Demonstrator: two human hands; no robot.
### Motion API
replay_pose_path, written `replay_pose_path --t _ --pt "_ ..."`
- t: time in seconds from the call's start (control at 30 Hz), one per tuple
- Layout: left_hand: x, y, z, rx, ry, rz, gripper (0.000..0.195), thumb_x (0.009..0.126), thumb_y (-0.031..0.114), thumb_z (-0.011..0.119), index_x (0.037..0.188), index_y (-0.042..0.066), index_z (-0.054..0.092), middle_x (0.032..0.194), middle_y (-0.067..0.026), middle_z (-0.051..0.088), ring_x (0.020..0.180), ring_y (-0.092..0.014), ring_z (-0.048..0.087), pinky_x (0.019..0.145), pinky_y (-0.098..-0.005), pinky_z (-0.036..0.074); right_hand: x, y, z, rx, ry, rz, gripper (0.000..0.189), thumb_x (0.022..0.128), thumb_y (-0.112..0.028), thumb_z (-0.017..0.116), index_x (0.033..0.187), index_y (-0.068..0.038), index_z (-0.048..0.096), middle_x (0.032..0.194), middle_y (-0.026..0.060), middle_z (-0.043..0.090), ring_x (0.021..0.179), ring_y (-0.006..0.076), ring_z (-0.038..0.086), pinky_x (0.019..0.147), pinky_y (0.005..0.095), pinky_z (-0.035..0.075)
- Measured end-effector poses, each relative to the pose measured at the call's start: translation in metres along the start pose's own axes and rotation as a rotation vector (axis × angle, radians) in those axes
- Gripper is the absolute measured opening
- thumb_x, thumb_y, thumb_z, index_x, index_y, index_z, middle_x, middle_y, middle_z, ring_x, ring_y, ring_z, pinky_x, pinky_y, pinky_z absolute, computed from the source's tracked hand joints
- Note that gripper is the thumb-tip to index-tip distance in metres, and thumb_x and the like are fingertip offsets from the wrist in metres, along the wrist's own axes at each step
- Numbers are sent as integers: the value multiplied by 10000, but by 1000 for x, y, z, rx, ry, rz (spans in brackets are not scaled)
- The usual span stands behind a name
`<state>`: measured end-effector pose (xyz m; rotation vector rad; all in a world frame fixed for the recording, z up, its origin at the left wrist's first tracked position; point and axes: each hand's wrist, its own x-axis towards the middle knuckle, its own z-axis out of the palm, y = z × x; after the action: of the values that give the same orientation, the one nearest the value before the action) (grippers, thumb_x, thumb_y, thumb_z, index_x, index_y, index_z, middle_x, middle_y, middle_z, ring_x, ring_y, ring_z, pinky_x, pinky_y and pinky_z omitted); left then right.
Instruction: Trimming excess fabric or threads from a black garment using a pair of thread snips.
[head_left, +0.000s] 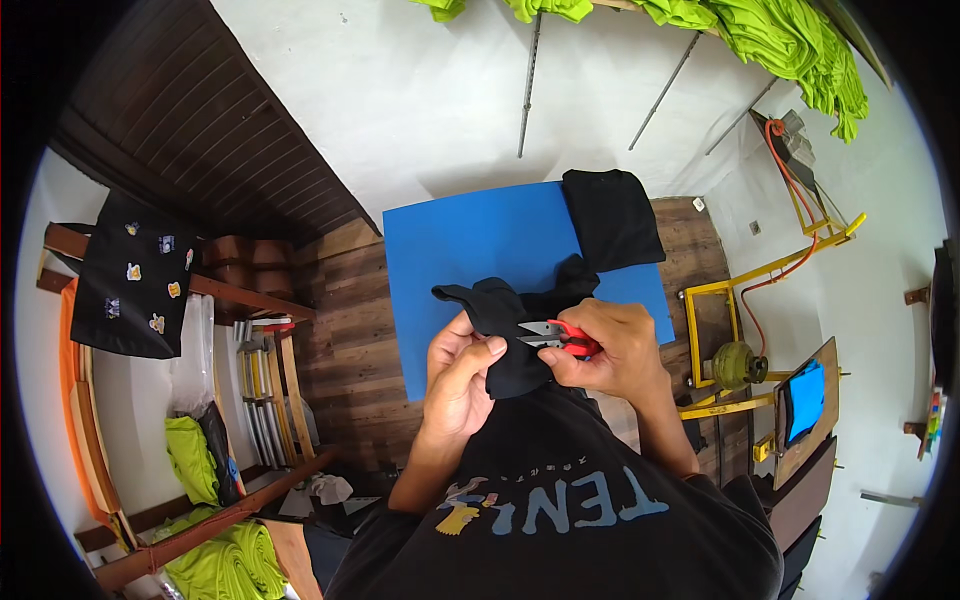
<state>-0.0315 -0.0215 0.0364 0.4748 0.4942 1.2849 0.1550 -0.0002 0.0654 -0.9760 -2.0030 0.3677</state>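
Note:
My left hand (457, 375) pinches a piece of black cloth (517, 371) between thumb and fingers, in front of my chest. My right hand (619, 345) grips small thread snips (574, 337) with red handles. The snips' metal blades stand apart and point left at the cloth, close to my left thumb. Whether the blades touch the fabric I cannot tell. More of the black cloth bunches above my hands, over a blue tabletop (472, 247). At the table's far right corner lies a folded black garment (611, 217).
A yellow metal frame (694, 330) with a small gas cylinder (739, 365) stands on the right. Beside it is a board (814, 442) with a blue sheet. A rack (225, 517) holding lime-green cloth is at left. Lime-green fabric (780, 45) hangs over a high shelf.

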Motion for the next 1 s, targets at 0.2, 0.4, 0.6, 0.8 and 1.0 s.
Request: replay_pose_path --t 0.2,0.4,0.6,0.8,1.0 --pt "-1 -1 2 31 -8 -7 256 852 -2 577 1105 -36 579 974 -78 638 860 -107 626 777 -229 504 -3 2 0 11 8 -30 264 675 -191 815 765 -25 631 577 59 535 460 197 508 421 289 382" --pt "0 -4 3 50 -9 -13 244 853 0 579 1095 -32 582 965 -76 639 856 -104 625 775 -228 501 -5 4 -2 0 30 -63 258 684 -193 812 758 -24 632 565 56 522 449 198 499 412 293 372" --pt "-2 -7 4 46 -13 -12 236 859 -1 575 1093 -30 585 960 -70 639 851 -99 623 781 -227 499 -7 3 -6 -12 36 -97 251 723 -206 801 749 -23 632 547 54 511 441 197 494 407 292 363" --pt "-4 -8 7 43 -8 0 245 865 -4 567 1107 -36 583 958 -63 635 866 -98 616 797 -226 494 -15 5 -8 36 74 -6 248 756 -222 778 749 -25 628 553 64 514 444 183 490 423 282 370" --pt "-7 -12 6 15 -8 3 266 865 -6 553 1128 -42 569 981 -71 629 878 -108 616 805 -234 499 -20 6 -9 155 10 319 257 803 -246 748 830 -26 617 601 14 507 531 92 447 501 229 353"
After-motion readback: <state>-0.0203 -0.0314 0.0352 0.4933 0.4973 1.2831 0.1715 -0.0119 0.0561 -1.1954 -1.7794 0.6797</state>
